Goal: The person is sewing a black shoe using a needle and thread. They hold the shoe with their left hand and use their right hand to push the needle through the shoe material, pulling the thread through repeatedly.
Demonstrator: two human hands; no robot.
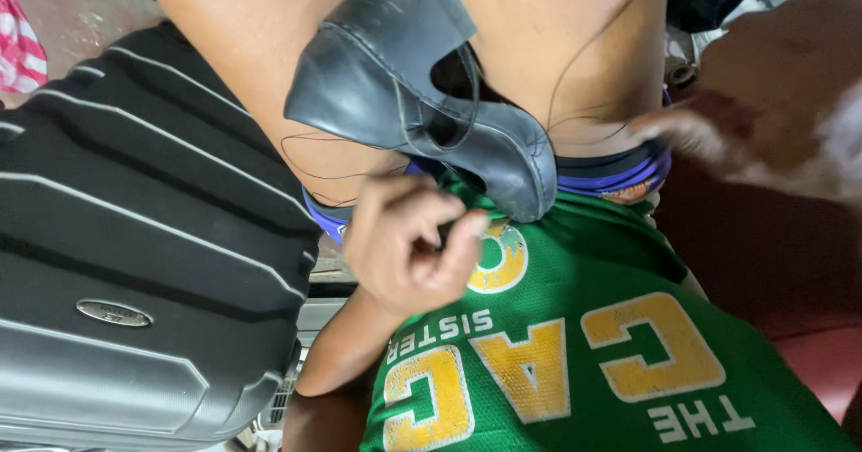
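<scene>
Left hand (409,241) sits curled into a loose fist, forearm running down toward the lower edge, thumb pressed against the bent fingers (431,214). Something small and dark shows pinched between thumb and fingers; cannot tell what it is. Just above and right of that pinch lies the shoe (422,84), black leather, resting across the bare thighs. Its long axis runs diagonally from upper left to lower right; which end is the toe is hard to tell, the lower tip touching the green shirt (575,344) close beside the left knuckles. A thin dark thread (314,160) loops from the shoe over the thigh, left of the fist. Right hand (763,111) is blurred, well to the right of the shoe, fingers reaching toward the waistband; spread or closed, cannot tell. A ribbed black suitcase (135,236) stands left of the left forearm.
</scene>
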